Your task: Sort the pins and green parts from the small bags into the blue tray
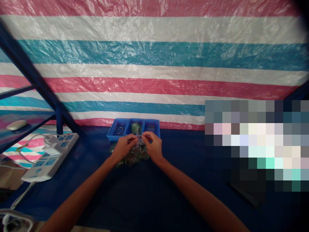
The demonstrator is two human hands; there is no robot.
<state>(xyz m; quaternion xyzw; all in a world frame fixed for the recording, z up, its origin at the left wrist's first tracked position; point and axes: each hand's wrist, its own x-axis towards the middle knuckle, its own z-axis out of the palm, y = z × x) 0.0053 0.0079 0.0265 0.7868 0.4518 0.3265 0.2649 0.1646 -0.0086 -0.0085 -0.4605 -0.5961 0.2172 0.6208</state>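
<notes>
My left hand (123, 146) and my right hand (153, 146) meet over a clear plastic bag (135, 154) of small green and dark parts lying on the dark blue table (145, 193). Both hands pinch the bag's top edge between thumb and fingers, close together. Just behind the hands stands a blue divided tray (120, 126) with three compartments; the left one holds several small metal pins, the middle one green parts. What the right compartment holds is hidden from me.
A white power strip (48, 158) with plugs and cables lies at the left on the table. A blue metal shelf frame (36, 80) rises at the left, with a white mouse (16, 124) on it. A striped tarp (154, 64) backs the table. A dark flat object (243, 193) lies at the right.
</notes>
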